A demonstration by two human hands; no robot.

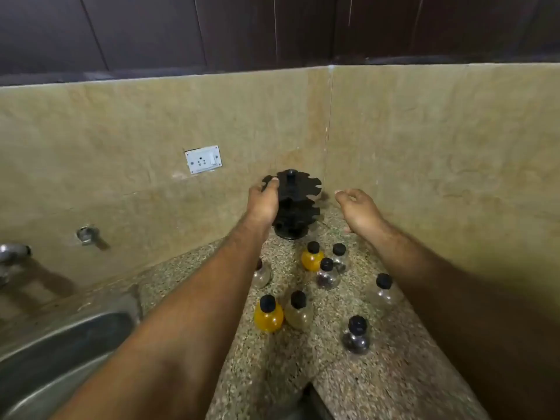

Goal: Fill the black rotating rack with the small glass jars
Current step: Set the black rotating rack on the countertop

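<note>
Left hand gripped the top tier of the black rack in the counter corner, right hand hung loosely curled and empty beside it, unlabelled black-capped jars stood nearer; no legible writing.

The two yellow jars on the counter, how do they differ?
The near yellow jar stands closer to the sink; the far yellow jar stands just before the black rack. The near one looks larger, likely only nearness. Both stand upright, black-capped, outside the rack.
</note>
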